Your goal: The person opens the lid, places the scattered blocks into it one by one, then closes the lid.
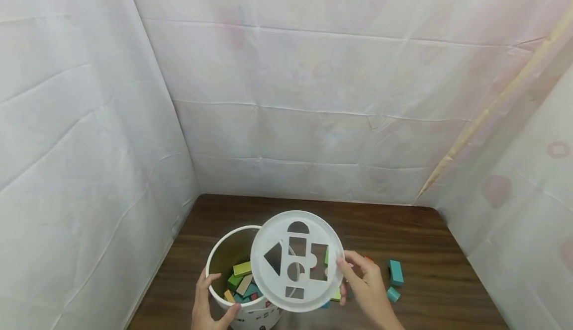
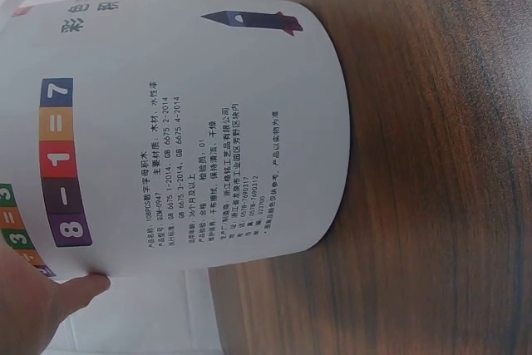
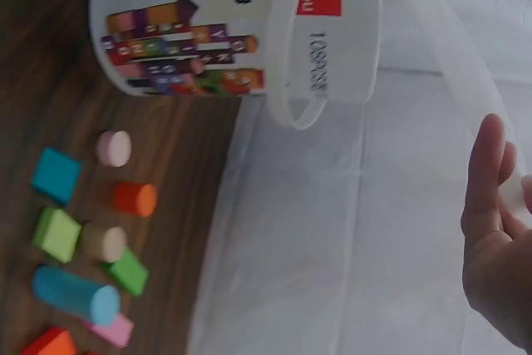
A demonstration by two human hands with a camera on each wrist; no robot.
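Observation:
A white bucket (image 1: 257,317) printed with pictures stands on the table, its top uncovered on the left side. Inside lie colored wooden blocks (image 1: 242,269). My left hand (image 1: 205,304) grips the bucket's rim, thumb at the near side and fingers at the left; in the left wrist view its thumb (image 2: 81,291) lies against the printed wall (image 2: 208,155). With my right hand (image 1: 366,286) I pinch the right edge of a round white lid (image 1: 309,290) that has shaped cutouts. The lid is tilted above the bucket's right side, seen nearly edge-on in the right wrist view.
Two teal blocks (image 1: 396,272) lie on the wooden table (image 1: 429,250) right of my right hand. Several more loose blocks, among them an orange cylinder (image 3: 135,198) and a blue cylinder (image 3: 75,293), lie beside the bucket. White sheets (image 1: 313,136) enclose the table's back and sides.

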